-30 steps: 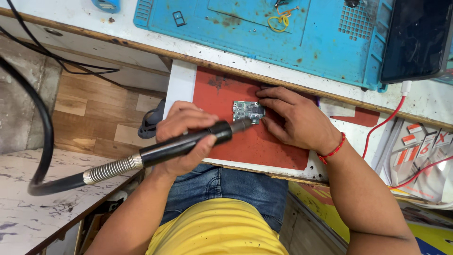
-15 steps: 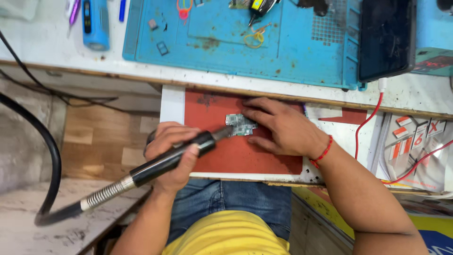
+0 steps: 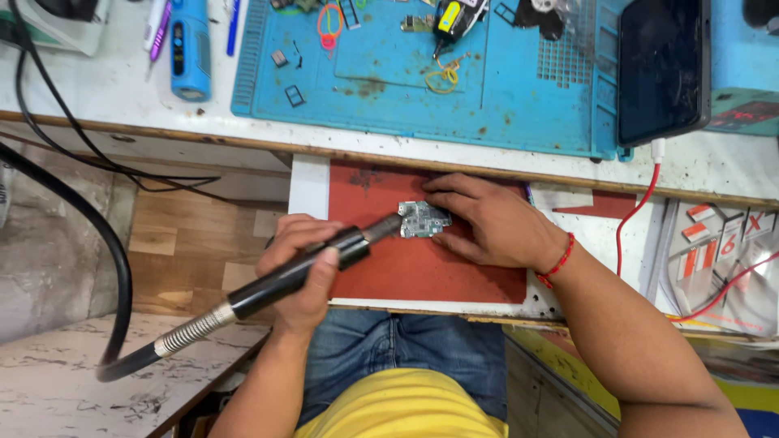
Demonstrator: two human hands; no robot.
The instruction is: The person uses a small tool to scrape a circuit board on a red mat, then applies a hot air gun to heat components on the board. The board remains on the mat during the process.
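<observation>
My left hand [image 3: 300, 272] grips a black hot-air handpiece [image 3: 292, 280] with a metal spring collar and a thick black hose. Its metal nozzle points at a small green circuit board [image 3: 423, 219]. The board lies on a red mat [image 3: 422, 268] on a pull-out shelf. My right hand [image 3: 487, 219] rests on the mat with its fingers pressed on the board's right side and top edge, holding it flat. A red thread band circles that wrist.
A blue work mat [image 3: 487, 89] with small parts, a yellow-black tool and rubber bands lies on the white bench above. A dark tablet [image 3: 661, 69] with a red cable stands at the right. A blue handheld device [image 3: 189, 49] and pens lie at the left.
The view has tilted up, showing more of the bench. The nozzle stays at the board's left edge and my right hand keeps holding the board.
</observation>
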